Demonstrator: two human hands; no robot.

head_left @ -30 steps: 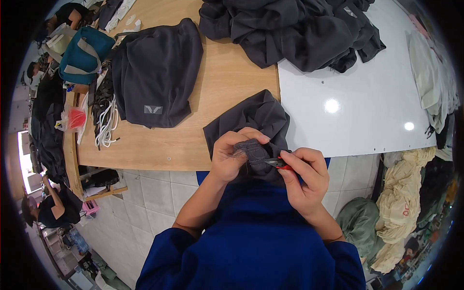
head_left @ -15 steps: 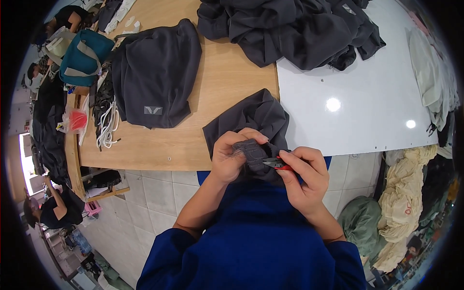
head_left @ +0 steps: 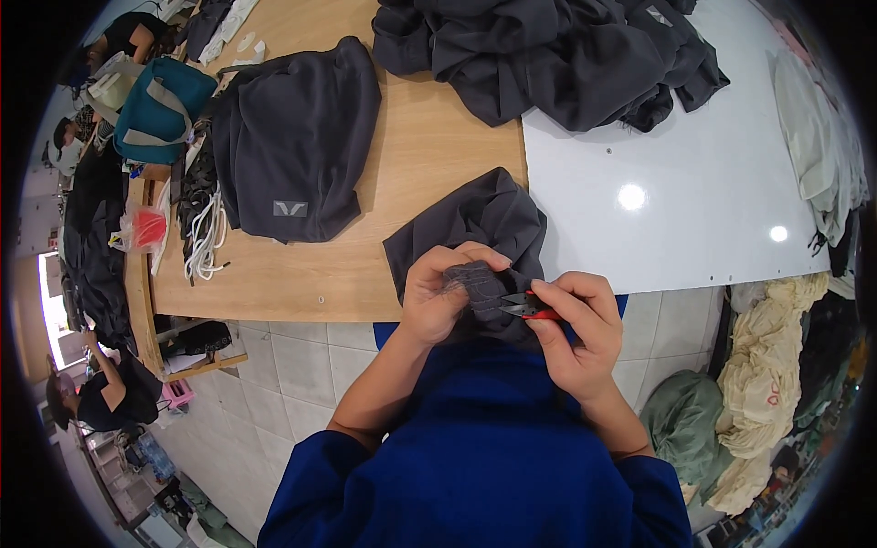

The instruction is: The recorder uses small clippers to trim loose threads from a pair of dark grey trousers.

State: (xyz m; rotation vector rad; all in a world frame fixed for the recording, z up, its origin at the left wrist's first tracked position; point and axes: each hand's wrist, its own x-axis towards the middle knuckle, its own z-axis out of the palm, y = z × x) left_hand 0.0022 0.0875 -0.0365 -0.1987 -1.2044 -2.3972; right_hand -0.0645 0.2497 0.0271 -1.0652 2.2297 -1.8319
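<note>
My left hand (head_left: 435, 300) is closed on the bunched, stitched edge of a dark grey garment (head_left: 484, 219). The rest of that cloth spreads over the table's front edge and hangs down against my lap. Between the thumb and fingers of my right hand (head_left: 583, 331) is a small pair of red-handled thread snips (head_left: 534, 309). Their dark blades point left and lie at the stitched edge, close beside the left fingers. Pale loose threads show near my left fingertips. The lower part of the garment is hidden behind my hands.
A smooth dark grey garment (head_left: 297, 146) with a light patch lies left on the wooden table (head_left: 365, 274). Dark cloth (head_left: 566, 64) is heaped at the back. White cords (head_left: 206, 242) and a teal bag (head_left: 157, 114) sit far left. Cream fabric (head_left: 763, 374) is piled right. Other people work at left.
The snips' blades have spread slightly apart at the stitched edge, and my right hand has shifted a little. My left hand stays nearly in place on the garment.
</note>
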